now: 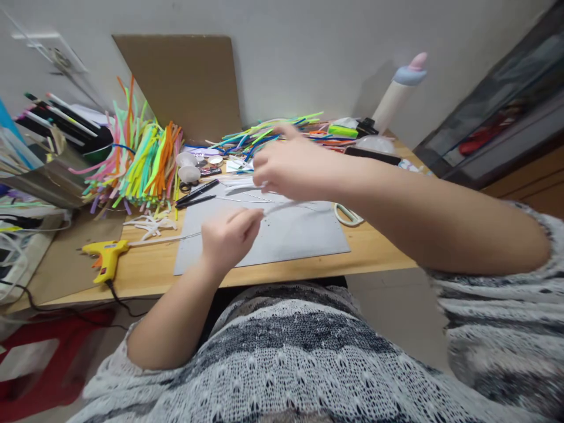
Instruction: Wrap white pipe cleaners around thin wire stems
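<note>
My left hand (231,235) is closed in a pinch above the near part of a grey sheet (304,238). From its fingertips a thin white pipe cleaner (279,207) runs to the right, blurred. Farther back and to the right is my right hand (291,164), smeared by motion. Its fingers look bent and apart, with nothing visible between them. Beneath and behind it lie white strips (240,185) and thin wires (238,200) on the sheet. Two black pens (196,200) rest at the sheet's far left corner.
A yellow glue gun (107,255) lies at the left, near short white pieces (152,224). Colourful pipe cleaners (150,164) stand bundled behind; more (264,132) lie along the wall. A pale green handle (348,215) is at the right. A brown board (185,82) leans on the wall.
</note>
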